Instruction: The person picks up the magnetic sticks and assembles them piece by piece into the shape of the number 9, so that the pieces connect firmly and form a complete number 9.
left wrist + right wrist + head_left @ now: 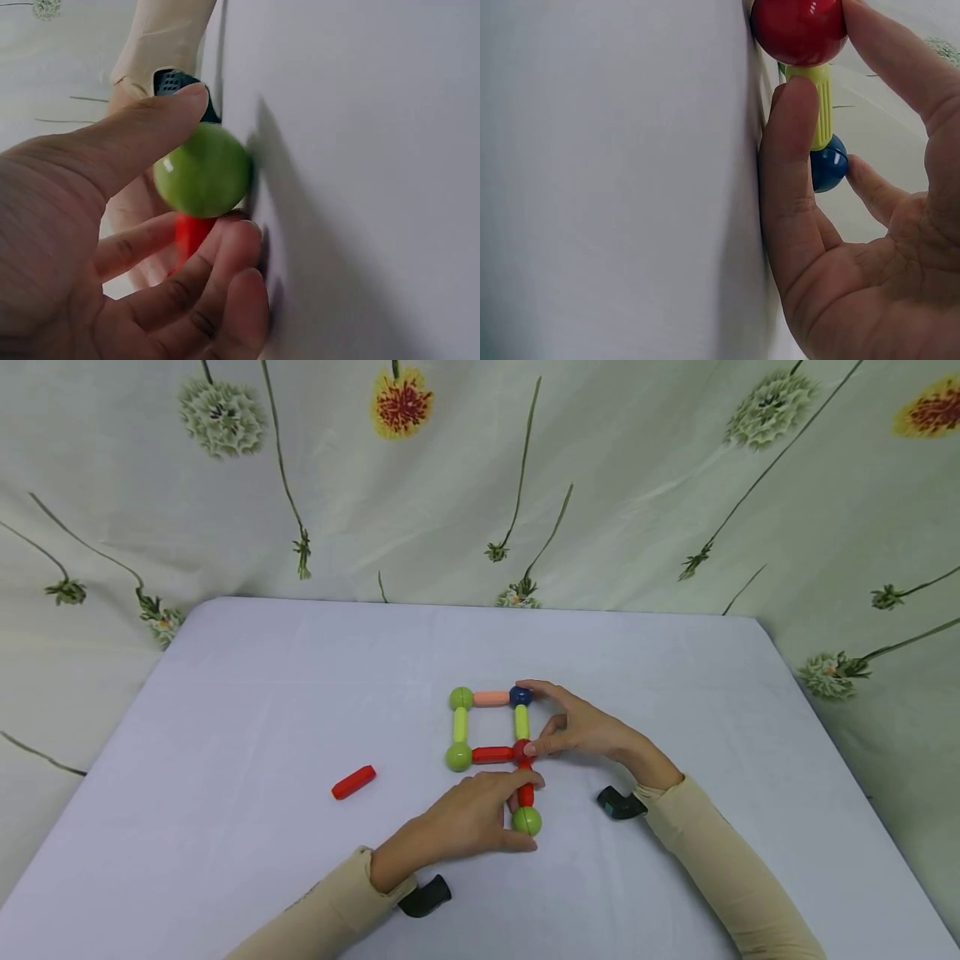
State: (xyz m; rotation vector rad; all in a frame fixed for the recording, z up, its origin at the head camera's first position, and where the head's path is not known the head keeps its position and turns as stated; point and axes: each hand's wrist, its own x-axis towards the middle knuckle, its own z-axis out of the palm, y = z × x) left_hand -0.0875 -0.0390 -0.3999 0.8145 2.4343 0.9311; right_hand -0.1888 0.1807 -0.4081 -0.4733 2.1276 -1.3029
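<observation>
A square of toy balls and rods lies on the table, with two green balls (459, 757) on its left, a salmon rod (492, 698) at the far side and a red rod (492, 755) at the near side. My right hand (585, 724) spans its right side: the thumb is on the red ball (799, 28), another fingertip touches the blue ball (828, 165), and a finger lies along the yellow-green rod (822, 105). From the red ball a second red rod (527, 795) points toward me, ending in a green ball (202, 171). My left hand (480, 814) grips this piece, thumb against the ball.
A loose red rod (353, 782) lies to the left on the white-covered table (247, 710). Black wrist devices (425, 897) show under both forearms. Behind the table's far edge hangs a flower-print cloth (450, 510).
</observation>
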